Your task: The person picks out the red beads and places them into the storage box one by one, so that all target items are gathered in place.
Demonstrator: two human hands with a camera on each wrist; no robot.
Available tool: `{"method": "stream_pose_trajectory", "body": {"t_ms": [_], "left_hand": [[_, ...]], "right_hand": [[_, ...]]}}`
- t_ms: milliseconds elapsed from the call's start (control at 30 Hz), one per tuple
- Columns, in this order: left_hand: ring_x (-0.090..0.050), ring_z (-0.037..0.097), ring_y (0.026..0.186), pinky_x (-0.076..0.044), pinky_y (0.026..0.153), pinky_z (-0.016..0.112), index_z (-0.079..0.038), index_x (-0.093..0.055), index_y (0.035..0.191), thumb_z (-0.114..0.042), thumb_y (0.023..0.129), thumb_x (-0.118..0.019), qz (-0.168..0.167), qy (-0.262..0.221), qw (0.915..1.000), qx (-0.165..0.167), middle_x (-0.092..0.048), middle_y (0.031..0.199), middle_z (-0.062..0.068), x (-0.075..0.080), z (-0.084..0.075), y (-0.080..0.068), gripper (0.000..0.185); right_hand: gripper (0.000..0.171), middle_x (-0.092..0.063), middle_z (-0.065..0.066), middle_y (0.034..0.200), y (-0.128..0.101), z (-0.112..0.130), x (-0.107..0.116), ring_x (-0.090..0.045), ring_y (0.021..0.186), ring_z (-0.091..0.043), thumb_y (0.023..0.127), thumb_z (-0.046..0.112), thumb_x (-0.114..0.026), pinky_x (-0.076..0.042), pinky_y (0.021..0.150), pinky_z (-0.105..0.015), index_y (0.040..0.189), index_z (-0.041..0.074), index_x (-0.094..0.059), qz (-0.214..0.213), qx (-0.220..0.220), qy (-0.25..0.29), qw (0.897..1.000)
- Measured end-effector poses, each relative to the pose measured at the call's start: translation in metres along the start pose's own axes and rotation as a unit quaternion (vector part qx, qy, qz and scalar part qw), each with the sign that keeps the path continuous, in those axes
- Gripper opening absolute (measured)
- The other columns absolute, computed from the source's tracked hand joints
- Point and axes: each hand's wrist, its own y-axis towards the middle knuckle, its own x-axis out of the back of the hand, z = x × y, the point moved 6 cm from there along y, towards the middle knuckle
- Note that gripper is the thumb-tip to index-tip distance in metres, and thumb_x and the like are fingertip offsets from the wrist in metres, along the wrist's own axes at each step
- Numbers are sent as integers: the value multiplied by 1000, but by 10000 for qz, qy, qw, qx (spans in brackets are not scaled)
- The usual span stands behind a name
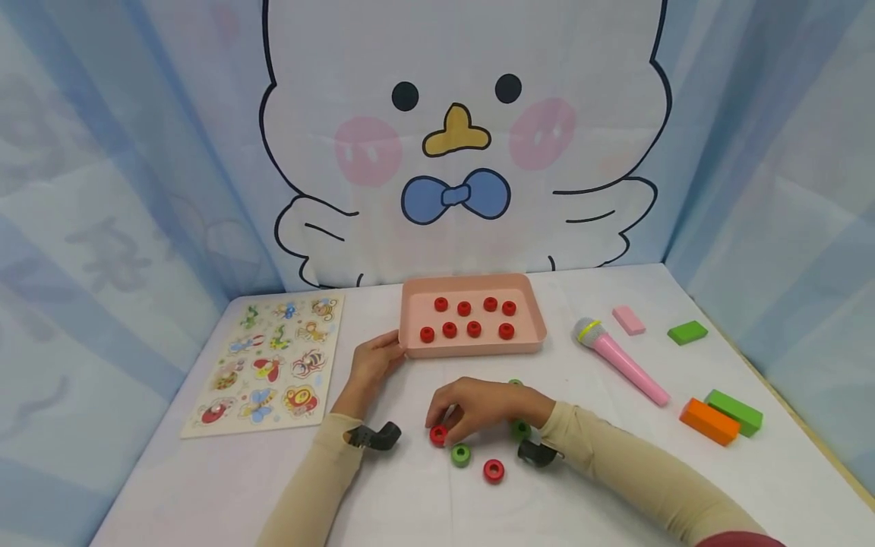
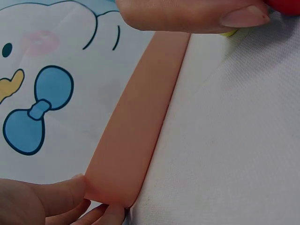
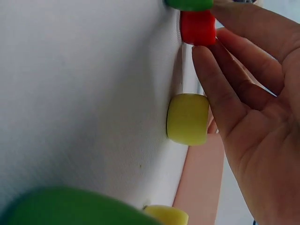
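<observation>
We see left hand (image 1: 372, 363) gripping pink tray (image 1: 473, 346) corner near desk (image 1: 205, 486) middle. Right hand (image 1: 478, 406) fingers touch red ring (image 1: 438, 435), hole upward, partly hidden; grip uncertain.

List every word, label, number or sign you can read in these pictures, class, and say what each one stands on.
No readable text, number or brand shows anywhere.
Wooden animal puzzle board: pictures only, no letters seen.
Blue side curtains: faint pale marks, too blurred to read.
Cartoon bird backdrop: a drawing, no writing.
Pink plastic tray, pink toy microphone and the red rings: plain, no labels.
</observation>
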Motion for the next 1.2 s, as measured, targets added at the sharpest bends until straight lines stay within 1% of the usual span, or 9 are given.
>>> {"method": "stream_pose_trajectory", "body": {"t_ms": [167, 267, 367, 467, 633, 767, 900, 1033, 1200], "left_hand": [[-59, 28, 119, -50, 98, 35, 1, -60, 132, 4, 91, -63, -5, 28, 10000, 17, -58, 133, 19, 2, 0, 1, 41], [-59, 29, 119, -50, 98, 35, 2, -60, 132, 5, 91, -64, -12, -18, 10000, 25, -58, 133, 19, 3, 1, 1, 42], [-59, 29, 119, -50, 98, 36, 2, -60, 132, 5, 90, -64, 4, -45, 10000, 41, -58, 133, 20, 3, 3, 2, 42], [-59, 29, 118, -50, 98, 36, 1, -60, 131, 5, 90, -64, -1, -43, 10000, 65, -58, 133, 19, 3, 4, 3, 42], [-58, 30, 119, -49, 99, 38, 3, -59, 132, 6, 90, -63, 38, -42, 10000, -21, -57, 134, 21, 3, 3, 2, 43], [-57, 30, 119, -49, 99, 38, 3, -59, 133, 6, 90, -62, 57, -39, 10000, -29, -56, 136, 20, 4, 0, 2, 42], [-58, 30, 119, -49, 99, 38, 2, -60, 132, 5, 91, -63, 49, -9, 10000, 15, -57, 135, 20, 5, 1, 3, 41], [-60, 28, 116, -49, 99, 37, 0, -62, 131, 3, 91, -64, -2, 46, 10000, 56, -59, 132, 19, 4, 4, 3, 40], [-61, 27, 115, -50, 98, 37, 1, -61, 131, 2, 91, -65, 28, 25, 10000, 2, -61, 130, 19, 1, 3, 3, 40]], "right_hand": [[26, -64, 9, 102, 2, 0, -2, -62, 94, 0, 85, 6, -77, -53, 84, -18, 110, 8, -71, -24, 23, -366, 9993], [25, -64, 10, 102, 3, 0, -2, -62, 94, 0, 85, 7, -77, -53, 84, -18, 110, 9, -71, -34, 34, -421, 9991], [25, -64, 11, 101, 3, 1, 5, -62, 94, -2, 86, 8, -77, -53, 84, -19, 109, 12, -72, -155, -81, -362, 9992], [24, -65, 11, 102, 3, 1, 22, -63, 97, -4, 87, 10, -76, -53, 86, -19, 111, 14, -72, -413, -246, -325, 9983], [29, -66, 11, 107, 11, 5, 63, -63, 102, -9, 88, 14, -76, -53, 89, -23, 116, 15, -71, -905, -532, -478, 9933], [31, -67, 11, 108, 23, 1, 100, -62, 104, -12, 87, 15, -76, -53, 90, -24, 118, 17, -71, -1323, -910, -797, 9838], [36, -66, 7, 113, 36, -15, 130, -60, 108, -16, 88, 16, -76, -53, 90, -27, 123, 14, -69, -1716, -1302, -885, 9725], [38, -65, 6, 116, 46, -40, 144, -58, 110, -14, 88, 21, -75, -52, 93, -29, 126, 15, -67, -2080, -1617, -778, 9615], [36, -65, 3, 114, 58, -60, 152, -59, 108, -17, 90, 18, -74, -52, 94, -30, 124, 12, -66, -2198, -1878, -645, 9551]]}}
